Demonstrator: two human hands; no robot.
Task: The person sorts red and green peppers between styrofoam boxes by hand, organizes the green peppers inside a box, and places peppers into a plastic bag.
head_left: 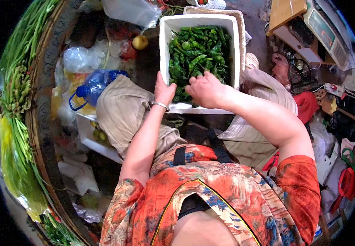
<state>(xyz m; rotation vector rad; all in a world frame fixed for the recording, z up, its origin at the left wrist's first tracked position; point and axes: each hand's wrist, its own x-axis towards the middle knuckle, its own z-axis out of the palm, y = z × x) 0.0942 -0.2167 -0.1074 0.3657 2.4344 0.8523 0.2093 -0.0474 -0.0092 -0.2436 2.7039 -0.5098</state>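
Note:
A white foam box stands between the person's knees, filled with green peppers. My left hand is at the box's left wall near its lower corner, a bracelet on the wrist; its thumb points inward over the rim and the fingers rest along the outside. Over the lower part of the box, my right hand reaches in with bent fingers on the peppers. Its fingertips are close together, and what they hold, if anything, is too small to make out.
Long green vegetables lie along a curved ledge at the left. A blue plastic jug sits beside the left knee. A round yellow fruit lies left of the box. At the upper right is a scale; a red item is near the right knee.

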